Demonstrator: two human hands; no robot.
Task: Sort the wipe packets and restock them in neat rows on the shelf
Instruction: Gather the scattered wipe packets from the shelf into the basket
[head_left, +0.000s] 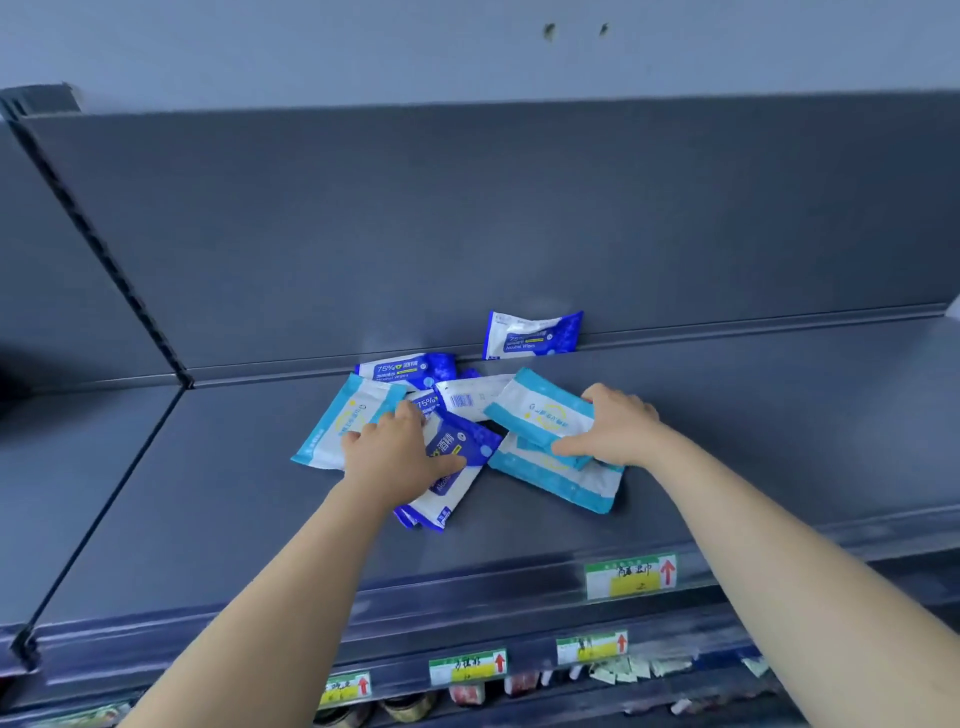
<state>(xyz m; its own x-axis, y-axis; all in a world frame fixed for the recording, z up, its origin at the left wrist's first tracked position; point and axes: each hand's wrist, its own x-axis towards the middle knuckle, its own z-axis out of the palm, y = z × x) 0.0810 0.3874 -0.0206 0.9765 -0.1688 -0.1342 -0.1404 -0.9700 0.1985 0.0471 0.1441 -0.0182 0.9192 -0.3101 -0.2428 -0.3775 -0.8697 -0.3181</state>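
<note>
A loose heap of wipe packets lies on the dark grey shelf (727, 441). My left hand (400, 457) rests flat on a dark blue alcohol wipe packet (462, 441), and its fingers also touch a light blue packet (348, 415). My right hand (613, 426) grips a light blue packet (545, 410) between thumb and fingers, just above another light blue packet (561, 478) lying flat. One dark blue packet (535, 335) leans upright against the back panel. Another dark blue packet (410, 369) and a white packet with a barcode (467, 397) lie behind the heap.
The shelf stretches bare to the left and right of the heap. A slotted upright (104, 260) divides it from the neighbouring bay on the left. Price labels (631, 574) hang on the front edge. Lower shelves hold small goods (623, 670).
</note>
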